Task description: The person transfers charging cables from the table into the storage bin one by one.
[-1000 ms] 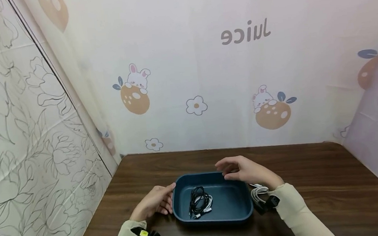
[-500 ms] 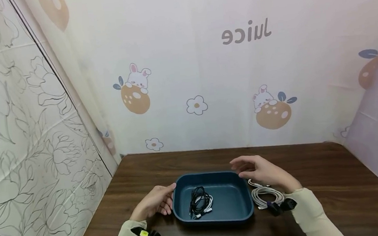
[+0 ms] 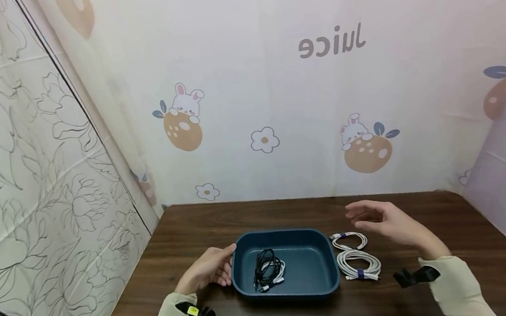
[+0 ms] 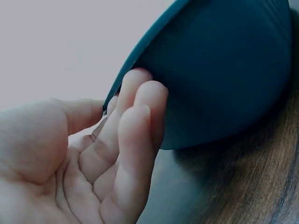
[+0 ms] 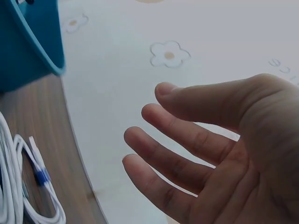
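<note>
A dark blue rectangular tray (image 3: pixel 305 269) with rounded corners sits on the table. Inside it, toward the left, lie a coiled black cable (image 3: pixel 264 269) and a coiled white cable (image 3: pixel 279 272), partly overlapping. My left hand (image 3: pixel 210 269) pinches the tray's left rim, thumb at the edge and fingers against the outer wall, as the left wrist view shows. To the tray's right lie a small white cable coil (image 3: pixel 361 241) and a larger white cable coil (image 3: pixel 377 266), each with a purple tie. My right hand (image 3: pixel 396 223) hovers to their right with relaxed fingers, holding nothing.
The brown wooden table (image 3: pixel 222 216) ends at a back wall hung with a printed sheet (image 3: pixel 230 105). A flower-patterned sheet (image 3: pixel 35 197) borders the left side. Wrist cameras (image 3: pixel 416 276) are strapped to both sleeves.
My right hand has moved from above the tray's right side further to the right, uncovering both white cable coils. My left hand has stayed on the tray's rim.
</note>
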